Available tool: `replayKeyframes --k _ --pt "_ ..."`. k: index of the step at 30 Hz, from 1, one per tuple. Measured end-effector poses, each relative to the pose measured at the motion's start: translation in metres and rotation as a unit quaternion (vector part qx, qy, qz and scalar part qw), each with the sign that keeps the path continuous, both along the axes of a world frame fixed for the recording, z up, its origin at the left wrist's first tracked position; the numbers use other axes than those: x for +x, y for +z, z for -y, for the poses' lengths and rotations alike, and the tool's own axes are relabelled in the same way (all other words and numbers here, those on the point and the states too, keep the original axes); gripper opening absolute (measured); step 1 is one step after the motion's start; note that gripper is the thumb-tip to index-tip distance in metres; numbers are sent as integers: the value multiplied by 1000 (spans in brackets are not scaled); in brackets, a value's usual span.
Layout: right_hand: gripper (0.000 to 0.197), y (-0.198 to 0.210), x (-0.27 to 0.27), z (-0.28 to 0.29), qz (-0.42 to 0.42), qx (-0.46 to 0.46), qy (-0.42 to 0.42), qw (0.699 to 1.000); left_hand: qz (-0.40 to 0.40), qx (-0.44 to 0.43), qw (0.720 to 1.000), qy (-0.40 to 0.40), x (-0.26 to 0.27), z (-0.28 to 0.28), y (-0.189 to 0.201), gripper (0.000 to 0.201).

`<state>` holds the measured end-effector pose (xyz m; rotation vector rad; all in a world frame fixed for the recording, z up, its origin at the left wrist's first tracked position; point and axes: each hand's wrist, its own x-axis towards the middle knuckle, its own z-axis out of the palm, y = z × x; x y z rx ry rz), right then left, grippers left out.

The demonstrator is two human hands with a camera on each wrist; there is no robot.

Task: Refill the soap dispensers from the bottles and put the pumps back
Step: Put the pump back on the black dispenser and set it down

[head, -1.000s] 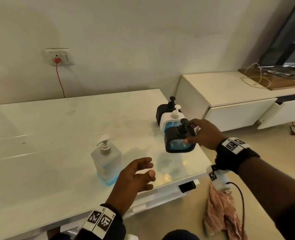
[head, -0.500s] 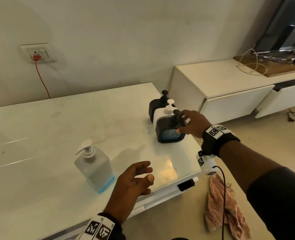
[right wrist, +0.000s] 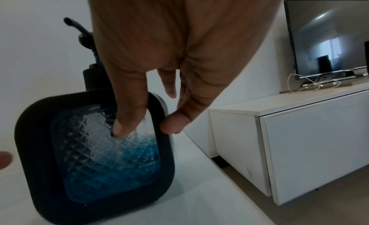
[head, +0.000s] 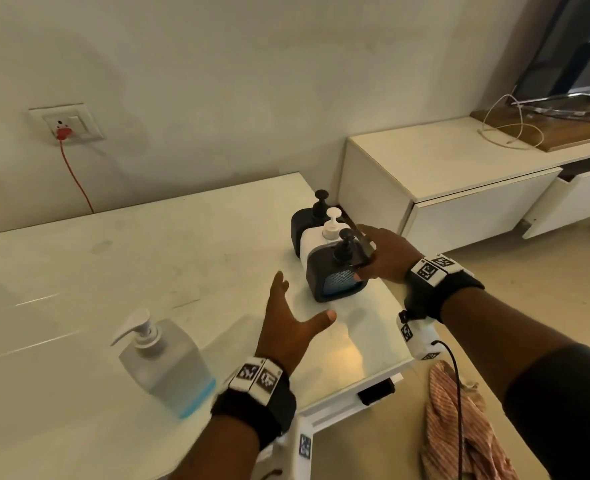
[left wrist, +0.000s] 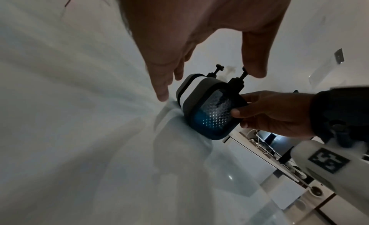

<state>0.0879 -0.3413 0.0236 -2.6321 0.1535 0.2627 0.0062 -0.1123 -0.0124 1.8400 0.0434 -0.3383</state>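
Hands point(head: 383, 254) around unlabelled dispenser point(head: 335, 278)

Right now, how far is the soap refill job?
All three dispensers near the table corner have pumps on. The right hand holds the front black dispenser, partly filled with blue soap; the left hand is open, holding nothing. The refill bottle stands apart, nearly empty. Other dispensers' levels are hidden.

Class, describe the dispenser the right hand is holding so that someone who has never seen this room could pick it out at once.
Find the white table and go to its right end, beside the low white cabinet, where three square dispensers stand in a row. It is the nearest one, gripped by the right hand. Unlike the white middle dispenser, its frame is black, and its faceted clear window shows blue soap low inside.
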Motion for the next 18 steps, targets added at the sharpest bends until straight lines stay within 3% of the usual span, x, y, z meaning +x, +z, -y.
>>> replayKeyframes --k 9,14,18 --pt "89 -5 12 5 -1 22 71 997 67 27 996 -61 88 35 -12 161" --pt "104 -12 15 7 -16 57 88 994 142 -21 986 -79 111 43 -42 141" --pt "114 -23 21 10 2 65 92 994 159 -31 985 -66 109 46 -50 137"
